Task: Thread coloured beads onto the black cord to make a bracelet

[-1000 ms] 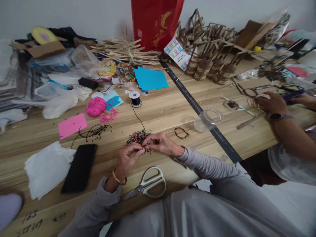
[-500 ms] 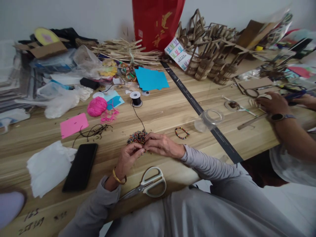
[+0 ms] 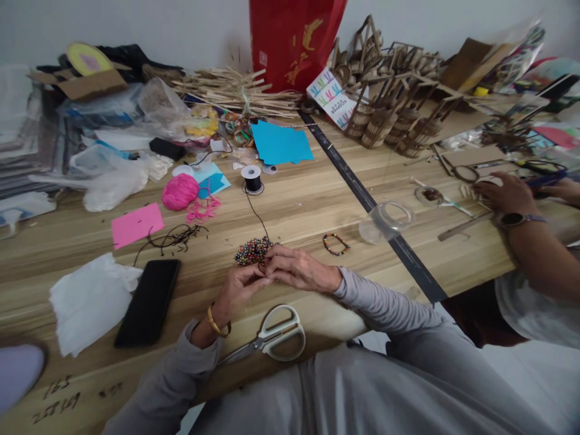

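My left hand and my right hand meet fingertip to fingertip just in front of a pile of small multicoloured beads. Both hands are closed in a pinch on a thin black cord. This cord runs back to a white spool wound with black cord. Whether a bead sits between the fingertips is too small to tell. To the right lies a beaded bracelet. White-handled scissors rest near the table's front edge, below my hands.
A black phone, white tissue, pink paper and pink yarn ball lie left. Right are a clear plastic ring and a dark strip. A co-worker's hand works at far right. Small woven baskets stand behind.
My left fingertips have shifted slightly against the right ones, and the left fingers are a little straighter. The whole view has moved slightly. Spool, beads and scissors stay in place.
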A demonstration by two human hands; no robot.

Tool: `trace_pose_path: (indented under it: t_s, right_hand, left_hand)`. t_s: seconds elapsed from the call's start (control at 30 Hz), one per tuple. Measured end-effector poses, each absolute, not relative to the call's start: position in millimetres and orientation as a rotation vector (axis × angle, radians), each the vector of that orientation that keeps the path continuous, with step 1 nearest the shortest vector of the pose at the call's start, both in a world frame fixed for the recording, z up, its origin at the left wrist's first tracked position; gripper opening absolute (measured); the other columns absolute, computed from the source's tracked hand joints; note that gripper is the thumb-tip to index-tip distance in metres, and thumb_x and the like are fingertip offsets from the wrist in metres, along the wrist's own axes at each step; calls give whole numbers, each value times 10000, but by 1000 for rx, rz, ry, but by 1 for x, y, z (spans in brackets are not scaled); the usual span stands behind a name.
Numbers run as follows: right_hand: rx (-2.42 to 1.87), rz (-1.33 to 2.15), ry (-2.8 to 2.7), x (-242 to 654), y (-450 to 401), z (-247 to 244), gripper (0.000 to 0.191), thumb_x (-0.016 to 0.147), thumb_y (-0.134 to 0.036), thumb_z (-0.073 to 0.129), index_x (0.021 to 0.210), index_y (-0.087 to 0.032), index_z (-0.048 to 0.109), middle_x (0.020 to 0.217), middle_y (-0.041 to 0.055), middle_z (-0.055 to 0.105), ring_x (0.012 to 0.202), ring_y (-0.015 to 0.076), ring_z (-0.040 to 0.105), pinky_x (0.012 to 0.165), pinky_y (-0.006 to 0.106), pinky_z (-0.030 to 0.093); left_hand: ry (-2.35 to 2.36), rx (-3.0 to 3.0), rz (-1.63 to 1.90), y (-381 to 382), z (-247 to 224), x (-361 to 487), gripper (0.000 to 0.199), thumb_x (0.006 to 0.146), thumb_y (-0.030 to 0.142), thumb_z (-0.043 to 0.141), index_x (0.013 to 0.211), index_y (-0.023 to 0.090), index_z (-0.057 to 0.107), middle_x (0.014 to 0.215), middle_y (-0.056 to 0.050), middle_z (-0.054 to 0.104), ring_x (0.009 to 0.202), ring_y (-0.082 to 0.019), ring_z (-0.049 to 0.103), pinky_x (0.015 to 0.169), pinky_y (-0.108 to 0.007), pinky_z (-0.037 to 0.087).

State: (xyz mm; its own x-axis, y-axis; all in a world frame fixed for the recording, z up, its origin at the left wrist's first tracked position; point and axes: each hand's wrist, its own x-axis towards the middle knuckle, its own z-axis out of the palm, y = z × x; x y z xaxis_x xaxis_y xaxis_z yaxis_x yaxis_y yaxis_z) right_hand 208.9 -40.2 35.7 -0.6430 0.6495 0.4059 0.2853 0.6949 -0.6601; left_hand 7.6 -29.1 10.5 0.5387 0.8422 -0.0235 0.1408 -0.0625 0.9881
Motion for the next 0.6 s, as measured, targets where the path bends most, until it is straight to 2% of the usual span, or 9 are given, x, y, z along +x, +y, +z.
trace_pose_path:
  t_s: [0.17, 0.33, 0.43, 0.6]
  right_hand:
    - [-766, 853, -2183, 209, -36, 33, 140, 954, -239, 478, 889, -144, 556, 836, 54, 576, 790, 143, 538, 733, 264, 442]
    - [-951, 1037, -2070, 214, -36, 42, 206, 931, -329, 523, 905, -129, 566, 747, 13, 570, 648, 104, 501, 593, 210, 390]
    - [-1066, 948, -2023, 221, -34, 45, 218, 948, -341, 490, 945, -135, 564, 784, 16, 573, 668, 103, 498, 621, 212, 397]
    - [-1133, 584, -1984, 226, -31, 43, 161, 934, -266, 505, 1032, -148, 554, 1044, 89, 533, 670, 100, 513, 658, 249, 453]
  left_hand:
    - [917, 1598, 729, -28, 8, 5, 216, 755, 331, 679, 692, 124, 681, 612, -18, 646, 561, -117, 539, 534, -203, 417]
    - [942, 1583, 710, -29, 12, 5, 191, 765, 308, 654, 723, 123, 675, 655, -27, 651, 601, -126, 551, 565, -209, 425]
    - [931, 1619, 670, -30, 18, 6, 198, 779, 315, 635, 725, 128, 669, 639, -15, 630, 581, -119, 525, 546, -205, 403]
    - [910, 1671, 623, -31, 25, 7, 214, 803, 314, 612, 721, 123, 663, 639, -22, 627, 594, -123, 522, 544, -205, 398]
